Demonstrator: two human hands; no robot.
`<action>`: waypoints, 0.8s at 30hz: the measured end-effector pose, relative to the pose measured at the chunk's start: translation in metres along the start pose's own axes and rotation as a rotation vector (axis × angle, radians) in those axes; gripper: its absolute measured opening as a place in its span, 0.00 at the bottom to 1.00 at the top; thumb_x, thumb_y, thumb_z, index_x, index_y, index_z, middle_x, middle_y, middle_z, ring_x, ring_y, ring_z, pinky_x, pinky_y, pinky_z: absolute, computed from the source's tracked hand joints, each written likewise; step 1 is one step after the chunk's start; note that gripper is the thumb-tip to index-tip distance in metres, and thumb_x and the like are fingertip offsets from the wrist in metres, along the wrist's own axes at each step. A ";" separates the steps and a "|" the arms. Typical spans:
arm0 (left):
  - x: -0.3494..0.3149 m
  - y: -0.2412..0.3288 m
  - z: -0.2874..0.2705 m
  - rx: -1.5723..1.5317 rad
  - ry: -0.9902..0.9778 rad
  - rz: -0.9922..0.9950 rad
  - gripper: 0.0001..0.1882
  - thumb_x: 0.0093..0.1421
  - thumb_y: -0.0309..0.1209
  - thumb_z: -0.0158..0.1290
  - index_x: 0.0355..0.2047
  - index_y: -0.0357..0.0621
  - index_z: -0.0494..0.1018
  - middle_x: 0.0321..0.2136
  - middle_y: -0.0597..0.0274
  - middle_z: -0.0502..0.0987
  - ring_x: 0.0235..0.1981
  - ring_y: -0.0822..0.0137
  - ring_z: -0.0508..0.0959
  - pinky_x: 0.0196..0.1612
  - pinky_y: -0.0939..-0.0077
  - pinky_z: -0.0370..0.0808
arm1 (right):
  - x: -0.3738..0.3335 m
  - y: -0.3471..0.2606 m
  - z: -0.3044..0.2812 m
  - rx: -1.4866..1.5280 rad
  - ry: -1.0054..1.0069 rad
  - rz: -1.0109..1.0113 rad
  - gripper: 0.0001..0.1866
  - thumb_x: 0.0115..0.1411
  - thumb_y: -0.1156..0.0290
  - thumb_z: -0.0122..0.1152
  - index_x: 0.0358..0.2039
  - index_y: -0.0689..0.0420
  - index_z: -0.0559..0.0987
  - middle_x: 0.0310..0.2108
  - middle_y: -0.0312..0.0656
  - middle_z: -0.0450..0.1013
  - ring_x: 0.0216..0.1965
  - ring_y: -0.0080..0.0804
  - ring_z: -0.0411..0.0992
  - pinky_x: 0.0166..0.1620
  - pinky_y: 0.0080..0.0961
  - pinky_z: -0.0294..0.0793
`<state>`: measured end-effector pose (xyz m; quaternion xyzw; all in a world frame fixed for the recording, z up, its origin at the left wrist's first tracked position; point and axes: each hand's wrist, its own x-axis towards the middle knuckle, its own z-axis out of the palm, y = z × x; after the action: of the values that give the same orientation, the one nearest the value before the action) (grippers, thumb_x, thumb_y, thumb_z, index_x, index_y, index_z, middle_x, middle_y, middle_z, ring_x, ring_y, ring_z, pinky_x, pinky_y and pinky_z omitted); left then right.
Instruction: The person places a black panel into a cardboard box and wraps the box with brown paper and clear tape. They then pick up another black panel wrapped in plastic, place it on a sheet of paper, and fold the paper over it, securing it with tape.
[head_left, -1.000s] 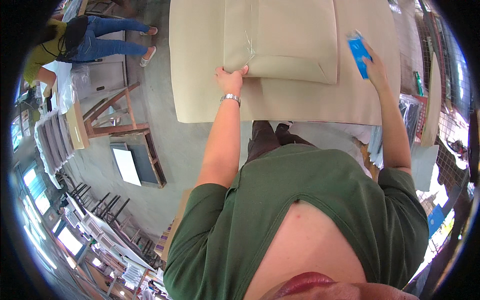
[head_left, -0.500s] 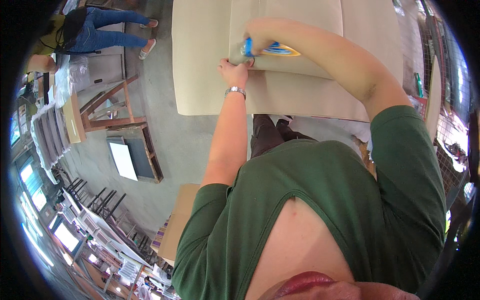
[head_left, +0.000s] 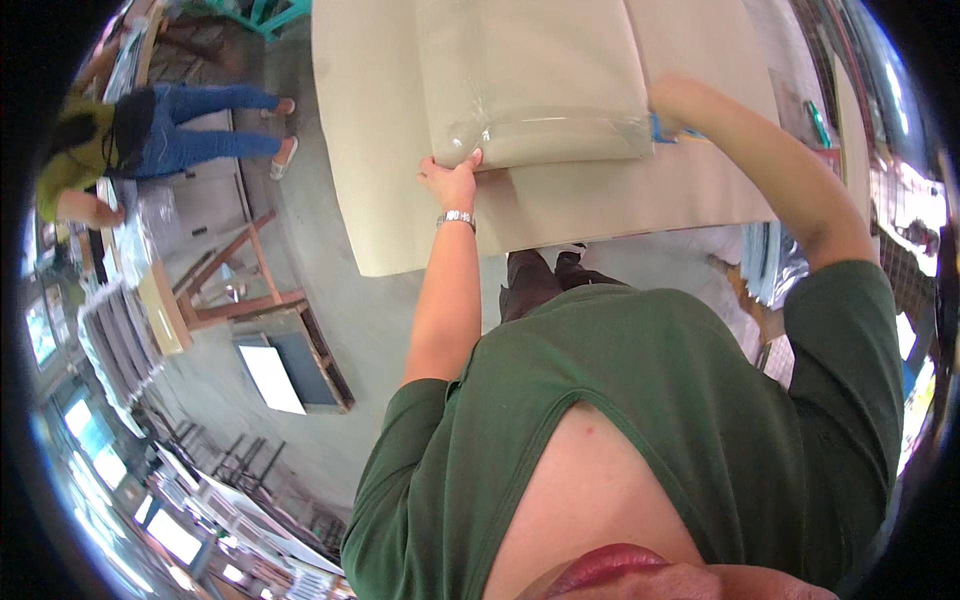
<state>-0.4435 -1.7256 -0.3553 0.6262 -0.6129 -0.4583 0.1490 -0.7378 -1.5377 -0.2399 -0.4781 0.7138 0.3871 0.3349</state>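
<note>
A folded tan cardboard package (head_left: 560, 75) lies on a larger cardboard sheet (head_left: 375, 225) in front of me. Clear tape (head_left: 555, 121) runs across its near part to the right edge. My left hand (head_left: 450, 180), with a metal watch at the wrist, rests on the near left corner, thumb and fingers apart, pressing beside the tape's left end. At the package's right edge, my right hand (head_left: 680, 103) is closed on a blue tape dispenser (head_left: 660, 130). Motion blurs that hand, and most of the dispenser is hidden beneath it.
On the left, a person (head_left: 170, 130) in blue jeans stands by a work table. A wooden trestle (head_left: 240, 300) and a dark board with a white sheet (head_left: 272, 380) are on the floor. Wire mesh (head_left: 905, 210) and a green item (head_left: 818, 122) are at the right.
My right hand has moved right with the tape dispenser, from beside my left hand to the package's right edge, leaving tape stretched across. My left hand stays at the corner. The view has shifted.
</note>
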 end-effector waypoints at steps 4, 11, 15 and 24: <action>-0.024 0.016 0.003 0.579 0.110 0.410 0.41 0.48 0.39 0.61 0.59 0.40 0.55 0.60 0.44 0.52 0.60 0.44 0.56 0.63 0.53 0.49 | -0.001 -0.021 -0.034 0.175 -0.226 0.412 0.19 0.41 0.67 0.66 0.39 0.50 0.81 0.37 0.44 0.77 0.38 0.41 0.75 0.40 0.41 0.73; -0.075 0.040 0.094 0.691 -0.384 1.159 0.31 0.62 0.46 0.40 0.62 0.46 0.55 0.65 0.58 0.51 0.67 0.53 0.45 0.66 0.51 0.38 | -0.002 0.063 0.145 0.424 0.613 0.672 0.25 0.56 0.57 0.56 0.53 0.54 0.72 0.53 0.57 0.64 0.49 0.54 0.68 0.48 0.50 0.68; -0.061 0.049 0.106 0.701 -0.533 1.289 0.31 0.64 0.49 0.35 0.63 0.47 0.53 0.65 0.62 0.50 0.67 0.60 0.46 0.66 0.52 0.37 | 0.031 -0.051 0.099 0.488 0.733 0.554 0.32 0.61 0.51 0.43 0.62 0.54 0.57 0.61 0.53 0.49 0.59 0.48 0.53 0.60 0.43 0.52; 0.027 0.009 0.002 0.491 -0.079 0.646 0.40 0.62 0.54 0.40 0.63 0.35 0.47 0.64 0.41 0.48 0.66 0.49 0.48 0.65 0.57 0.45 | 0.053 -0.079 0.133 1.235 0.814 0.625 0.50 0.53 0.32 0.45 0.65 0.56 0.51 0.68 0.50 0.38 0.69 0.40 0.33 0.67 0.40 0.33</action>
<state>-0.4551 -1.7513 -0.3598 0.4003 -0.8746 -0.2515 0.1077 -0.6662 -1.4633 -0.3659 -0.0881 0.9659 -0.2066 0.1286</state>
